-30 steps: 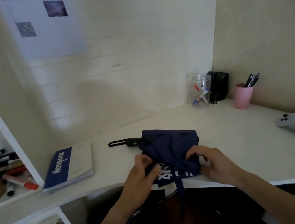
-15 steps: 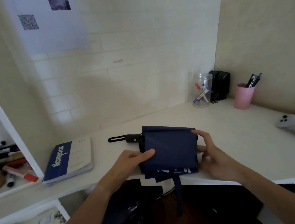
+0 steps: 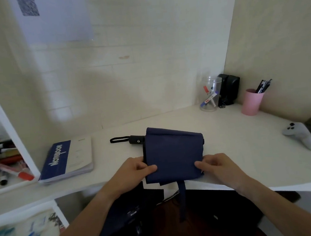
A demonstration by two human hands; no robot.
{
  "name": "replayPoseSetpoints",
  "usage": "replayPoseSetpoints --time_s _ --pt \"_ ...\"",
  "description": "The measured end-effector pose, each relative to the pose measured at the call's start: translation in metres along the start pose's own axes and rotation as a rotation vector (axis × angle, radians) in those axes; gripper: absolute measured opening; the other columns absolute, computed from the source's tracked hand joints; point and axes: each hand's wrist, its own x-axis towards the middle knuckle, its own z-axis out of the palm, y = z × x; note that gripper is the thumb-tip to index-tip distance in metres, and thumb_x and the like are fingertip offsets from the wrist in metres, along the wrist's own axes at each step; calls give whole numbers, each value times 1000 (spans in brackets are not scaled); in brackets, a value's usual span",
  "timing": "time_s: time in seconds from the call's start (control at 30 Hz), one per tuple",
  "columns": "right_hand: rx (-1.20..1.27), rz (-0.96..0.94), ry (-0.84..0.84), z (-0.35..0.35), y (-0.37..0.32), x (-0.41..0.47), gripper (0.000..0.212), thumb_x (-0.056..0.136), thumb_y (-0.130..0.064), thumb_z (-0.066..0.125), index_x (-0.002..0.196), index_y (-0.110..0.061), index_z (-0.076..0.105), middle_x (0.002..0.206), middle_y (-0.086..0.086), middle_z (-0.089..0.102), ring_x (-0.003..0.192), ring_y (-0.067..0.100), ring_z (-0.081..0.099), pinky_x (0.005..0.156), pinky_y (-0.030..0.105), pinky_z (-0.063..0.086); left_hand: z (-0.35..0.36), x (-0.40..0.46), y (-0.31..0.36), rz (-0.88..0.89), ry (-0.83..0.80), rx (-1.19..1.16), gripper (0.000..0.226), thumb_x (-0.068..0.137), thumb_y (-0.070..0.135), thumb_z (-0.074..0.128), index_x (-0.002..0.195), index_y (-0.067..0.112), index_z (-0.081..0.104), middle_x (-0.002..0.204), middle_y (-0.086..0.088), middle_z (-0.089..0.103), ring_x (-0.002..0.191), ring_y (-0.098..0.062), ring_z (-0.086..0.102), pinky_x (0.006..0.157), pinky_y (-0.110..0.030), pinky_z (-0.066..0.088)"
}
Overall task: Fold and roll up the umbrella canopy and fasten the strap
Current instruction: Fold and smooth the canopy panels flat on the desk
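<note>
Your navy umbrella (image 3: 173, 153) lies flattened on the bench (image 3: 226, 131) near its front edge, black handle (image 3: 137, 139) pointing left. Your left hand (image 3: 134, 168) pinches the canopy's near left edge, thumb on top of the cloth; your right hand (image 3: 215, 164) grips the near right corner the same way. The strap (image 3: 182, 199) hangs loose over the bench edge (unfastened). A notebook (image 3: 68, 160) lies to the left, a pink cup (image 3: 252, 102) far right.
</note>
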Motion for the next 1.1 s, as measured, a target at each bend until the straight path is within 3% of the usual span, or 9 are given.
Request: replayPoseSetpoints --time_s 0.2,0.3,0.4,0.5,0.6,0.73,0.87,0.97,1.1 --pt "-118 -37 -20 -5 5 -4 36 89 -22 73 56 -10 67 94 14 73 87 32 69 81 43 51 8 1 -14 144 83 311 42 83 32 81 44 34 65 109 12 64 94 4 62 83 -19 47" --pt "-166 -51 -6 -3 5 -7 29 88 -19 73 64 -5 74 97 -2 78 87 25 72 87 43 53 24 -5 -19 236 257 408 28 72 33 85 69 34 57 119 11 42 103 4 52 84 -2 35" --pt "-183 -55 -10 -2 3 -8 27 89 -19 73 64 -8 76 98 -5 79 87 19 73 84 37 54 22 -9 -11 350 327 418 56 66 33 79 114 33 51 137 8 26 130 -11 37 102 -19 40" --pt "-184 -62 -3 -2 1 -7 44 88 -14 73 46 -23 65 86 -10 78 70 6 68 67 20 46 15 -1 9 448 73 629 84 73 36 61 152 41 35 168 13 14 155 -7 9 123 -25 19" --pt "-185 -83 -12 -2 4 -8 53 89 -11 72 40 -26 57 79 -16 75 64 3 64 62 12 40 25 12 23 424 22 857 67 92 40 38 159 35 29 171 7 16 158 -10 5 128 -29 0" --pt "-172 -85 -2 -4 9 -8 37 88 -16 73 52 -16 67 88 -2 78 75 17 71 73 36 51 43 18 18 373 37 1014 58 106 55 19 161 38 20 172 3 9 158 -16 5 128 -34 9" --pt "-229 -67 55 -8 3 -8 31 85 -30 77 56 -24 71 84 -8 79 73 5 69 78 31 53 45 10 0 307 -58 1076 58 104 62 11 159 48 -1 171 9 -11 158 -13 -9 128 -37 4" --pt "-517 -361 483 1 -14 -5 16 89 -39 69 79 -27 74 97 -14 72 95 6 64 86 28 50 47 11 -2 304 -67 1077 57 104 61 9 158 50 -5 170 10 -13 157 -14 -11 128 -40 3" --pt "-850 -489 -3 31 -17 4 54 106 -46 29 156 -26 33 164 -11 22 153 9 17 124 33 21 45 11 -4 329 -63 1078 54 105 60 9 154 52 -12 169 10 -15 157 -13 -14 129 -39 1"
